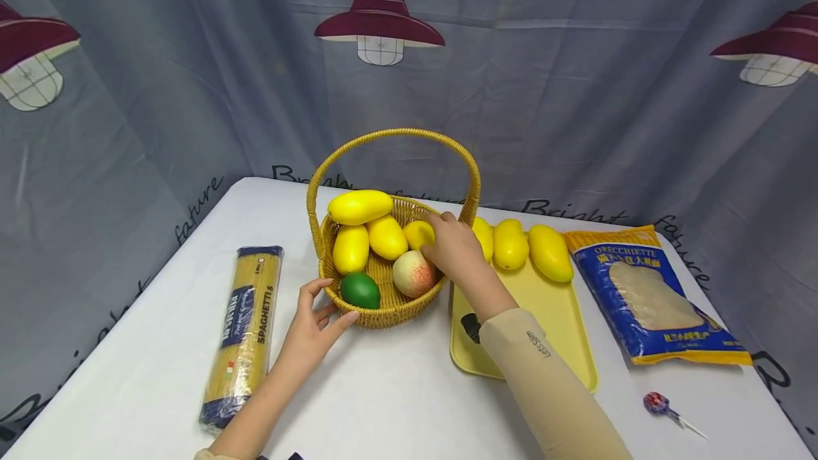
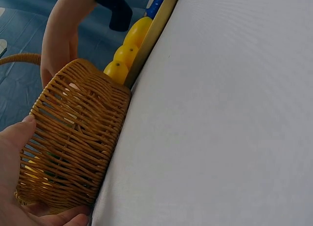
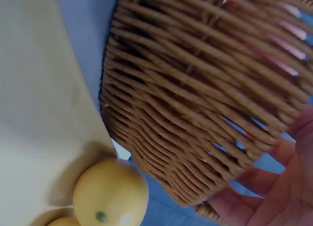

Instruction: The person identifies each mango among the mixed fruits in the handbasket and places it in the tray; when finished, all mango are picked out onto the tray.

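Note:
A woven basket [image 1: 390, 316] with a tall arched handle stands on the white table. Inside lie several yellow mangoes [image 1: 361, 207], a dark green fruit [image 1: 361, 291] and a peach [image 1: 414, 275]. My left hand [image 1: 313, 325] grips the basket's near left side, thumb and fingers spread along the wall; the left wrist view shows them against the wicker [image 2: 73, 138]. Reaching over the right rim, my right hand [image 1: 452, 247] holds a yellow mango [image 1: 418, 234] beside the peach. In the right wrist view the basket wall [image 3: 205, 89] hides that mango and part of the fingers.
Right of the basket a yellow tray [image 1: 556, 332] bears several mangoes [image 1: 549, 253] along its far end. Beyond it lie an orecchiette bag [image 1: 652, 297] and a lollipop [image 1: 657, 403]. A spaghetti pack [image 1: 246, 332] lies at left. A printed grey curtain [image 1: 511, 105] hangs behind.

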{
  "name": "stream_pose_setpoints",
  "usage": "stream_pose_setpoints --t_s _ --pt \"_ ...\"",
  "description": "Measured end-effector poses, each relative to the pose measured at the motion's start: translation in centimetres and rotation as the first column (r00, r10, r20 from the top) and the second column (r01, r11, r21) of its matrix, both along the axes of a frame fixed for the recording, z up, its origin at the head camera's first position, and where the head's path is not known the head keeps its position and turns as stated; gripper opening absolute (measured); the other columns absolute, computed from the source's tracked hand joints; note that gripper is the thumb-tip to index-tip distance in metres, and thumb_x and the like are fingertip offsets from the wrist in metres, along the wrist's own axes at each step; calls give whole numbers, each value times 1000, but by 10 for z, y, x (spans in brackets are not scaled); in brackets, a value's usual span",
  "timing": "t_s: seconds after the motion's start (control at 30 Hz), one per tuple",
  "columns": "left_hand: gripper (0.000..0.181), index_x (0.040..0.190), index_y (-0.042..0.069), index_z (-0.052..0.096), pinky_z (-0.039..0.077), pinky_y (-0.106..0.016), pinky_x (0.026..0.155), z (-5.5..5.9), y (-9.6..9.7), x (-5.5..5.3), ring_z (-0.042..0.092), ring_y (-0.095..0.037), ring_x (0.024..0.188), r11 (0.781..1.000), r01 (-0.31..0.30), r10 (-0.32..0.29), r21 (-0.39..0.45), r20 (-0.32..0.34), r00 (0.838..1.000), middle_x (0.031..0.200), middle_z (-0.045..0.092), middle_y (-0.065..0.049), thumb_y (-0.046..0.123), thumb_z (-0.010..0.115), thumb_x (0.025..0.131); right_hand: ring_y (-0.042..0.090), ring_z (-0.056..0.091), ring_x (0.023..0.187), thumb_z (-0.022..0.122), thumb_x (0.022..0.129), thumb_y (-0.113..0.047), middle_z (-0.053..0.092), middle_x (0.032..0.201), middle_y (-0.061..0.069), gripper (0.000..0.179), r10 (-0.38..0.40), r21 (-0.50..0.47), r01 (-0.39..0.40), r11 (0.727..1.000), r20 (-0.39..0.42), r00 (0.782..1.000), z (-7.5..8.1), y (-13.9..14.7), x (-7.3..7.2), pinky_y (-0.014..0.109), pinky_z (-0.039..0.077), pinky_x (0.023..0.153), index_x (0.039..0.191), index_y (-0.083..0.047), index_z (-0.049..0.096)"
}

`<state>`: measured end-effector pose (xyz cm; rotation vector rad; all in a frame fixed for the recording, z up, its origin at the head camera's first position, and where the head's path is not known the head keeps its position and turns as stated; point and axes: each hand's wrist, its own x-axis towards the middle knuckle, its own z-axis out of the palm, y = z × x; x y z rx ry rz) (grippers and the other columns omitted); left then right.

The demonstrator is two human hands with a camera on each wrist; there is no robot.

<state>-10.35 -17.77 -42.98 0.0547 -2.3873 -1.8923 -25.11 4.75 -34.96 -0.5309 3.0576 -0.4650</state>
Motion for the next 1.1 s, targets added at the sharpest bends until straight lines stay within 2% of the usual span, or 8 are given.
stream_pose_setpoints --t_s 0.17,0.33,0.5,0.7,1.1 --pt "69 139 15 29 39 -47 105 -1 1 0 48 -40 125 1000 5 -5 2 4 1000 155 13 -19 23 74 87 39 59 101 68 91 -28 51 132 17 59 -13 49 10 999 66 998 -3 -5 -8 50 52 86 144 -19 45" --pt "68 138 16 30 37 -48 106 -1 1 -1 49 -39 124 1000 -2 2 -10 -2 1000 155 15 -18 25 74 87 39 53 115 67 91 -35 46 140 17 62 -13 58 5 998 129 992 -3 -8 -15 52 44 98 145 -18 44" --pt "68 138 15 29 38 -48 106 0 1 -1 49 -40 124 1000 -2 2 -12 -3 1000 155 15 -19 24 74 87 37 49 123 67 91 -32 45 143 15 60 0 79 -13 997 167 986 -2 -10 -21 51 41 101 144 -16 45" --pt "68 138 16 30 37 -49 106 0 0 -1 49 -39 124 1000 -8 8 -14 -2 1000 155 15 -19 24 74 87 36 51 118 69 88 -26 45 142 15 59 2 92 -20 996 188 982 -2 -12 -25 50 44 97 142 -17 49" --pt "67 138 16 31 39 -47 105 0 0 0 49 -39 124 1000 -9 9 -10 -7 1000 155 16 -18 25 74 87 36 57 101 73 83 -31 52 131 10 58 -61 104 45 994 157 986 -2 -14 -23 49 50 81 137 -24 54"
